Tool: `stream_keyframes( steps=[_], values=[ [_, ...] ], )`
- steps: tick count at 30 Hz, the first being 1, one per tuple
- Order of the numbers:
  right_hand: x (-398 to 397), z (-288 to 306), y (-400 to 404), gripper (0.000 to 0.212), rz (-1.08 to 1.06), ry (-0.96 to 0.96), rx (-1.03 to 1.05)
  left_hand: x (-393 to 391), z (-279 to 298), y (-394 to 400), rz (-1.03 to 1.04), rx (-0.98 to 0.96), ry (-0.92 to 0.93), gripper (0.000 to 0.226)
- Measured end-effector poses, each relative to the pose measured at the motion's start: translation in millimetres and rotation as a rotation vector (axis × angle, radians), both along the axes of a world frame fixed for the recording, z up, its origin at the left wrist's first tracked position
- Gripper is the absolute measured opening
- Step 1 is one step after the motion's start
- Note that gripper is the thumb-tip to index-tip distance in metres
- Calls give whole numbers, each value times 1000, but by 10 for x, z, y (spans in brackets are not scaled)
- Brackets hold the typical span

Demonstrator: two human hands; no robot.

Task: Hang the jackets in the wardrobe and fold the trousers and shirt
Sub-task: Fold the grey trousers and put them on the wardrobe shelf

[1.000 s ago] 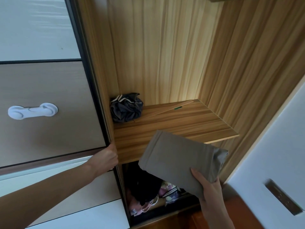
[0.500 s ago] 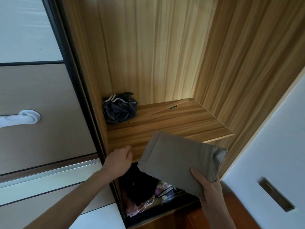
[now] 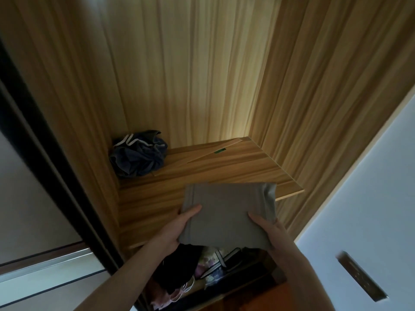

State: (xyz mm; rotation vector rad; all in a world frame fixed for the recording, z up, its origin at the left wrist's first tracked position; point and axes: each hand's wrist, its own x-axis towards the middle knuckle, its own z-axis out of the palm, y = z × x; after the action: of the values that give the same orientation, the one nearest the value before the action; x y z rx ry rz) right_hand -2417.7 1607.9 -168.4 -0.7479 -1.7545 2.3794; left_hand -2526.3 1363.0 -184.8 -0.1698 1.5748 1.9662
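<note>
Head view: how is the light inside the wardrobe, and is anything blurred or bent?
Head view: dim overall, with one warm glow on the back panel; the sliding door frame on the left is motion-blurred; wide-angle bends the panels; the folded garment and shelf stay readable.

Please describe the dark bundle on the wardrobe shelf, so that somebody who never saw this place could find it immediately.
Look inside the open wooden wardrobe and find its shelf. In the back left corner of this shelf lies a crumpled dark blue garment. Unlike the flat, folded taupe cloth at the shelf's front, it is bunched into a loose ball and has white stripes on top.
</note>
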Motion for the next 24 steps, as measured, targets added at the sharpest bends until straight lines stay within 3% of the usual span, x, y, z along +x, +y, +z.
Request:
stream_keyframes(
  steps=[3, 6, 8, 10, 13, 17, 21, 24],
  values=[
    [-339, -26, 217, 62, -8, -7, 99, -154, -44, 207, 107, 6, 67, 69],
    [-677, -141, 383, 71, -47, -1, 231, -314, -152, 403, 213, -1, 89, 75],
    [-870, -247, 482, 54, -73, 7, 325, -419, -266, 520, 262, -26, 103, 82],
    [-1061, -372, 580, 40, -80, 0, 432, -507, -354, 626, 296, -50, 126, 73],
    [-1338, -594, 729, 39, -54, -43, 550, -654, -477, 790, 355, -88, 143, 53],
    [-1731, -820, 877, 43, 42, -55, 527, -879, -703, 910, 432, -208, 202, 61],
    [-2012, -886, 977, 22, 145, -56, 445, -1066, -855, 954, 478, -256, 191, 60],
    [-2189, -965, 1007, 21, 166, -65, 450, -1189, -926, 986, 466, -304, 153, 57]
  ],
)
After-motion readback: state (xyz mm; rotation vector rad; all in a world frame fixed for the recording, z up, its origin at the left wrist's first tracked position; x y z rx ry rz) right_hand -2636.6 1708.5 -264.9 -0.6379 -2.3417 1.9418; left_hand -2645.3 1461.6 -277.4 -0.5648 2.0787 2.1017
